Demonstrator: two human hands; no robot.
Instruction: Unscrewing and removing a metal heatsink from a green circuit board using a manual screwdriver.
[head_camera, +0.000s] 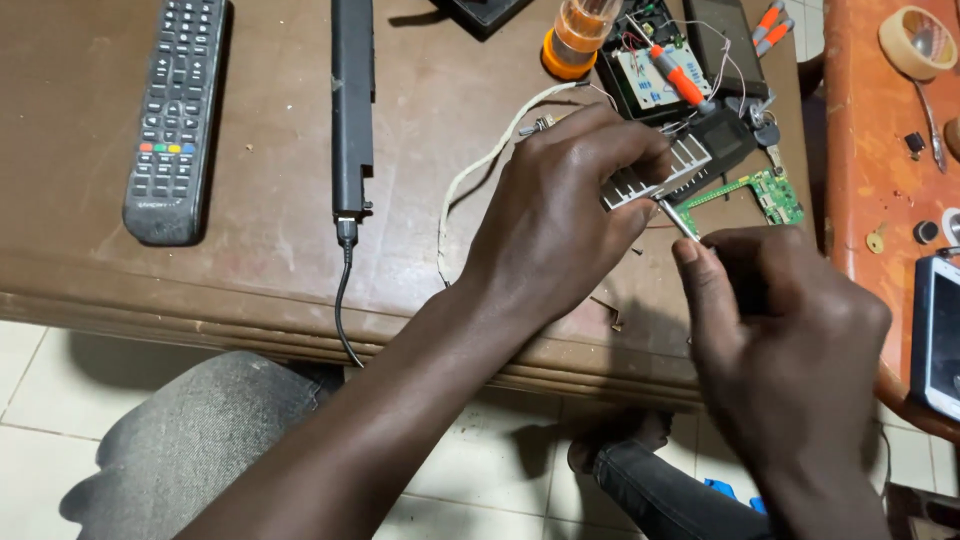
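Head view: the left hand (560, 215) reaches across the brown bench (260, 240) and has its grip closed on a silver finned metal block (662, 168), thumb and fingers pinching its near end above the bench top. How much of the block lies inside the hand cannot be seen, since the knuckles cover it. The right hand (790, 330) is curled tight around a thin metal tool (680, 218); only the shiny tip shows, touching the underside of the finned block, and the handle is hidden in the fist. Just beyond the tip lies a small green circuit board (768, 193), partly behind the block. Farther back, an opened black device (650, 75) with loose wires and an orange-handled screwdriver (678, 78) is cut off by the top edge. A white cord (480, 160) runs under the left hand. A grey remote control (178, 115) and a long black bar (352, 105) with a cable lie well apart on the left.
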